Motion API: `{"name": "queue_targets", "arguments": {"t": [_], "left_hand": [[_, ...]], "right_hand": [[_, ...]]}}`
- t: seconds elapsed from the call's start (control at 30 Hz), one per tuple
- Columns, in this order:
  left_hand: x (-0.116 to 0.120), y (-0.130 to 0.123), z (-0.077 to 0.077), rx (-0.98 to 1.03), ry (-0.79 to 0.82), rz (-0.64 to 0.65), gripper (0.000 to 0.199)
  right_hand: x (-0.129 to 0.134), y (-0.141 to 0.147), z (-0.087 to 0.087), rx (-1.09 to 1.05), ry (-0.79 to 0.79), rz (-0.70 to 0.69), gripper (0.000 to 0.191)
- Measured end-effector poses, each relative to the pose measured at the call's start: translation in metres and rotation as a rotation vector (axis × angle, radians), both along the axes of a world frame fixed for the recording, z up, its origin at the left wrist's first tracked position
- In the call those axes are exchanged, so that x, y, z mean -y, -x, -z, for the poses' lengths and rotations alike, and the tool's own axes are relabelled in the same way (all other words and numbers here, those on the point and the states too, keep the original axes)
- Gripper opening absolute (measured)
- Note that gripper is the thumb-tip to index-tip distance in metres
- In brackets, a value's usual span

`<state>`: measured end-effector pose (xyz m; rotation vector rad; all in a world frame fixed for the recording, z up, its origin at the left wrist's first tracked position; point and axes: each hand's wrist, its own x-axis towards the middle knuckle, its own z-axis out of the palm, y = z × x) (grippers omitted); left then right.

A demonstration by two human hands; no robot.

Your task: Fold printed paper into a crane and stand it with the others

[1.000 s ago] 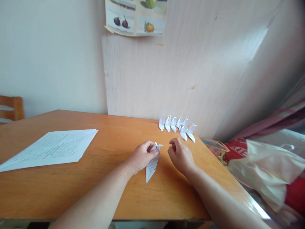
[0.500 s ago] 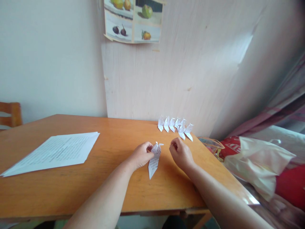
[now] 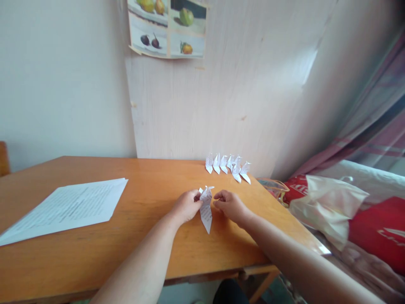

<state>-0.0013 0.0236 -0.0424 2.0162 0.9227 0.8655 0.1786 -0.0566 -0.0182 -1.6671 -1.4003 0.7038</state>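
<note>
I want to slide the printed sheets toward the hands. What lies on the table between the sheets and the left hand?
Nothing: in the head view only bare table separates the sheets from the left hand.

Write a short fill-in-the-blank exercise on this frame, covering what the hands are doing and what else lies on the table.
1. Both the left hand and the right hand pinch a folded piece of ____.
2. The row of finished folded pieces stands on the table near the ____ panel behind it.
3. The stack of printed sheets lies to the ____ of the hands.
4. The picture on the panel shows ____.

Missing words: paper; wooden; left; fruit
</note>
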Motion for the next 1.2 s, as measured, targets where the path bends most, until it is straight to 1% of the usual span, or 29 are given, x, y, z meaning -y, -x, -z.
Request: {"name": "queue_targets", "arguments": {"t": [0.07, 0.17, 0.23, 0.37, 0.43, 0.5, 0.6, 0.7, 0.83, 0.9, 0.97, 1.0, 1.07, 1.13, 1.2], "left_hand": [[-0.001, 0.0, 0.0, -0.001, -0.003, -0.002, 0.015], [-0.001, 0.0, 0.0, -0.003, -0.007, 0.001, 0.016], [-0.001, 0.0, 0.0, -0.003, -0.01, 0.009, 0.016], [-0.002, 0.0, 0.003, 0.015, -0.022, 0.024, 0.016], [-0.004, 0.0, 0.006, 0.031, -0.042, -0.012, 0.016], [-0.006, -0.001, 0.009, 0.047, -0.066, -0.086, 0.018], [-0.008, -0.001, 0.013, 0.054, -0.073, -0.149, 0.021], [-0.008, -0.001, 0.014, 0.056, -0.065, -0.159, 0.02], [-0.004, 0.0, 0.011, 0.036, -0.051, -0.169, 0.018], [-0.001, 0.001, 0.008, 0.025, -0.04, -0.173, 0.019], [0.001, 0.002, 0.006, 0.01, -0.029, -0.171, 0.019], [0.002, 0.002, 0.005, 0.002, -0.026, -0.17, 0.019], [0.004, 0.002, 0.003, -0.016, -0.024, -0.171, 0.019], [0.006, 0.002, 0.002, -0.031, -0.018, -0.172, 0.019], [0.007, 0.002, 0.001, -0.052, -0.015, -0.171, 0.019]], "right_hand": [[-0.001, 0.004, 0.0, -0.079, 0.062, -0.026, 0.024], [-0.004, 0.009, 0.0, -0.174, 0.103, -0.065, 0.026], [-0.007, 0.011, -0.001, -0.221, 0.107, -0.083, 0.023], [-0.012, 0.011, 0.001, -0.278, 0.103, -0.089, 0.01], [-0.015, 0.008, 0.002, -0.288, 0.101, -0.084, 0.008], [-0.02, 0.002, 0.002, -0.288, 0.095, -0.071, 0.008], [-0.033, -0.013, 0.001, -0.275, 0.081, -0.023, 0.009], [-0.051, -0.035, -0.001, -0.253, 0.064, 0.047, 0.013], [-0.078, -0.068, -0.004, -0.194, 0.043, 0.142, 0.017], [-0.092, -0.085, -0.005, -0.153, 0.046, 0.175, 0.013], [-0.106, -0.101, -0.006, -0.11, 0.066, 0.204, 0.004], [-0.113, -0.108, -0.006, -0.09, 0.079, 0.216, 0.01], [-0.127, -0.12, -0.006, -0.052, 0.107, 0.226, 0.031], [-0.14, -0.13, -0.005, -0.016, 0.124, 0.238, 0.036], [-0.151, -0.137, -0.004, 0.018, 0.136, 0.251, 0.036]]}}
